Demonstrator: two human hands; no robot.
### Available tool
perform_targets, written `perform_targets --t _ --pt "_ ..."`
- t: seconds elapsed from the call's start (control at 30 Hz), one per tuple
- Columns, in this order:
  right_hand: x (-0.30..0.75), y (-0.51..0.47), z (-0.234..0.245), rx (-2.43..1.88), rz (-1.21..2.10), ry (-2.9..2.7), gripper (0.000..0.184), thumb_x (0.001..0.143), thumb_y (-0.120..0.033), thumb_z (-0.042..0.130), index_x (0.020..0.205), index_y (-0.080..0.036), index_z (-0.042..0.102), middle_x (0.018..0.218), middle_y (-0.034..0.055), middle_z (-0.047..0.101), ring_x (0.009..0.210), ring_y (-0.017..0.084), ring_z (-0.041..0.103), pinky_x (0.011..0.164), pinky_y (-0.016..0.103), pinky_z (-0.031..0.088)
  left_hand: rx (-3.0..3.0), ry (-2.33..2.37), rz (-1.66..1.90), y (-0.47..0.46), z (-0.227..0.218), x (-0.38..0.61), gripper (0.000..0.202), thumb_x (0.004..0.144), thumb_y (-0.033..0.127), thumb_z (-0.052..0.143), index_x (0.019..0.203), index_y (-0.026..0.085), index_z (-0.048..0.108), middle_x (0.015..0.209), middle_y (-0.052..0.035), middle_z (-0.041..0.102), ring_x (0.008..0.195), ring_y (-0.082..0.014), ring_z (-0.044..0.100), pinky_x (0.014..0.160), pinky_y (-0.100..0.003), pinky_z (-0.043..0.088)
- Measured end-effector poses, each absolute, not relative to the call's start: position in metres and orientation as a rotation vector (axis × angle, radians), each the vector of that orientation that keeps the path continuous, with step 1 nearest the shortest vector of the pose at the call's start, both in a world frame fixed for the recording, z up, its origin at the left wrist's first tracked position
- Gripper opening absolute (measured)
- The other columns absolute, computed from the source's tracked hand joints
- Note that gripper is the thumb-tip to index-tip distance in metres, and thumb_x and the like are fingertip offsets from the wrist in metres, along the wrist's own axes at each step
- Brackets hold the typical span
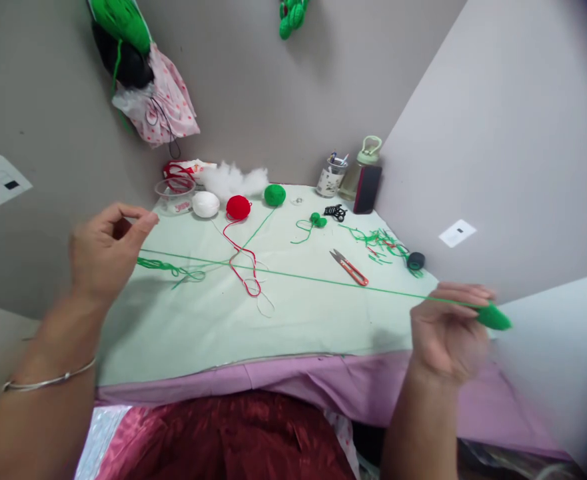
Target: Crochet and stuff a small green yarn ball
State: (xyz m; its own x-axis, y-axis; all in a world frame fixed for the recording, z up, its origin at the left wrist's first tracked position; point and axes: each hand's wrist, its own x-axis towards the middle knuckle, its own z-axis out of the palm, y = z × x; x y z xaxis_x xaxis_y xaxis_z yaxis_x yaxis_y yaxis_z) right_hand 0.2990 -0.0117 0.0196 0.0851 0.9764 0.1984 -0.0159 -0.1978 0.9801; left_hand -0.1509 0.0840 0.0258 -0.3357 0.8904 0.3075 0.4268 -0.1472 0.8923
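Note:
My left hand (106,250) is raised at the left, thumb and fingers pinched together, with a taut strand of green yarn (323,279) running into it. The strand crosses above the table to my right hand (450,330), whose fingers are closed on a small green crocheted piece (494,316). That piece sticks out past the fingertips and looks slightly blurred. Below the left hand lies a loose bundle of green yarn (160,265), partly hidden by it. A green yarn ball (274,195) sits farther back with its tail trailing forward.
Orange-handled thread snips (350,268) lie mid-right, near green yarn scraps (380,241) and a black roll (416,261). Behind are a red ball (238,207), white ball (206,205), stuffing (236,180), plastic tub (175,196), pen cup (331,179), bottle (366,163) and phone (368,189).

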Motion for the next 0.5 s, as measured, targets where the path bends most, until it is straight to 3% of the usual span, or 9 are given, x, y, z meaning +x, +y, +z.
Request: perform_targets --t 0.07,0.13,0.23,0.3,0.33,0.37,0.43,0.5 --pt "0.311 -0.017 0.022 1.600 1.243 1.084 0.059 0.083 0.024 0.027 0.080 -0.011 0.074 0.104 0.0087 0.074 0.101 0.014 0.072 0.073 0.024 0.060 1.700 1.920 1.673 0.095 0.024 -0.167 0.019 0.091 0.040 0.070 0.095 0.022 0.070 0.073 0.0052 0.045 0.092 -0.0182 0.055 0.076 -0.032 0.035" --pt "0.321 -0.017 0.019 1.424 1.323 0.954 0.052 0.084 0.021 0.037 0.082 -0.014 0.075 0.101 0.0069 0.075 0.101 0.017 0.073 0.071 0.026 0.062 1.788 1.940 1.702 0.107 0.023 -0.180 0.010 0.090 0.030 0.069 0.091 0.020 0.070 0.072 0.0064 0.045 0.103 -0.0190 0.059 0.087 -0.032 0.039" --pt "0.324 -0.008 0.007 0.436 1.343 0.389 0.035 0.084 0.009 0.063 0.093 -0.022 0.075 0.090 0.0009 0.075 0.086 0.014 0.073 0.064 0.023 0.064 1.854 1.754 1.562 0.117 0.022 -0.178 0.013 0.088 0.025 0.064 0.079 0.018 0.070 0.069 0.0090 0.059 0.128 -0.0218 0.057 0.098 -0.032 0.040" --pt "0.313 0.001 -0.002 -0.291 1.166 -0.164 0.019 0.082 -0.006 0.078 0.092 -0.021 0.073 0.080 -0.0008 0.072 0.072 0.013 0.072 0.058 0.021 0.062 1.833 1.506 1.501 0.108 0.025 -0.154 0.013 0.086 0.025 0.063 0.078 0.018 0.072 0.082 0.0090 0.072 0.147 -0.0229 0.043 0.107 -0.033 0.038" --pt "0.304 0.004 -0.005 -0.531 1.071 -0.365 0.016 0.080 -0.015 0.084 0.090 -0.019 0.074 0.079 0.0000 0.072 0.070 0.012 0.072 0.058 0.019 0.062 1.803 1.438 1.485 0.098 0.027 -0.135 0.010 0.079 0.024 0.074 0.087 0.019 0.076 0.094 0.0095 0.074 0.150 -0.0247 0.038 0.110 -0.030 0.036" --pt "0.293 0.006 -0.008 -0.686 1.008 -0.495 0.018 0.078 -0.024 0.088 0.087 -0.019 0.074 0.079 0.0002 0.072 0.069 0.011 0.072 0.058 0.018 0.061 1.741 1.373 1.503 0.084 0.028 -0.113 0.024 0.073 0.024 0.083 0.096 0.020 0.078 0.105 0.0099 0.073 0.148 -0.0266 0.041 0.112 -0.027 0.036" --pt "0.266 0.006 -0.008 -0.807 0.983 -0.650 0.024 0.077 -0.037 0.090 0.084 -0.019 0.074 0.078 0.0000 0.071 0.068 0.011 0.071 0.058 0.018 0.059 1.528 1.142 1.358 0.053 0.030 -0.066 0.030 0.084 0.031 0.080 0.113 0.022 0.077 0.127 0.0047 0.070 0.138 -0.0278 0.053 0.107 -0.028 0.047" --pt "0.239 0.001 -0.003 -0.816 0.978 -0.757 0.021 0.083 -0.040 0.085 0.085 -0.021 0.075 0.079 0.0005 0.071 0.067 0.011 0.069 0.059 0.020 0.057 1.299 0.788 1.102 0.023 0.028 -0.023 0.048 0.090 0.044 0.077 0.133 0.026 0.068 0.151 -0.0079 0.059 0.137 -0.0328 0.057 0.098 -0.039 0.058"
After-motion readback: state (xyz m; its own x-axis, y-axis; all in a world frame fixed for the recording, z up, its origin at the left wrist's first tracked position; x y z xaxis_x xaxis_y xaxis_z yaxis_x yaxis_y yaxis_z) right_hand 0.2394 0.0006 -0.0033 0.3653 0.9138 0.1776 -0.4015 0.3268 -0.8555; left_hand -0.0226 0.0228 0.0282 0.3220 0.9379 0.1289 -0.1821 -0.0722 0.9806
